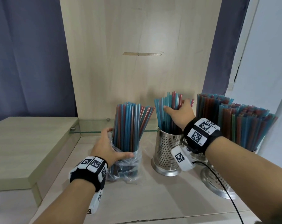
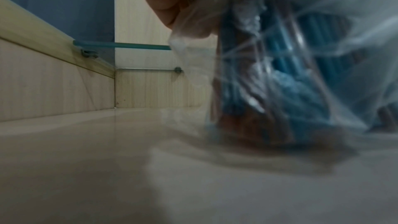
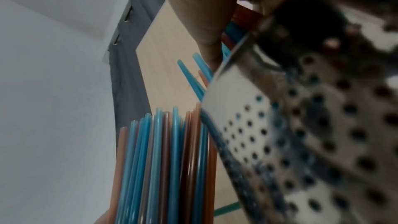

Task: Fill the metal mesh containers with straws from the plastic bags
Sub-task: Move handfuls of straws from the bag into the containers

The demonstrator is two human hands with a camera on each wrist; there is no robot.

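**Materials and finishes**

We note a polished, perforated steel container (image 1: 167, 152), glossy. The bag (image 1: 129, 168) is thin, clear, crinkled plastic. Straws (image 1: 130, 125) are smooth translucent plastic. The counter (image 1: 153, 199) is pale matt wood-grain; the shelf (image 1: 91, 126) is glass.

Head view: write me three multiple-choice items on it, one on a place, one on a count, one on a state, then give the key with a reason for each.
1. The plastic bag of straws stands where?
A. left of the metal mesh containers
B. on the glass shelf
C. right of the containers

2. How many mesh containers show?
A. one
B. at least two
C. none

3. The right hand is doing what?
A. lying flat on the counter
B. gripping straws standing in the middle container
C. holding the bag

Key: 1 A, the bag sits leftmost, held by the left hand. 2 B, the middle container and another to its right. 3 B, the fingers wrap the bundle above the rim.
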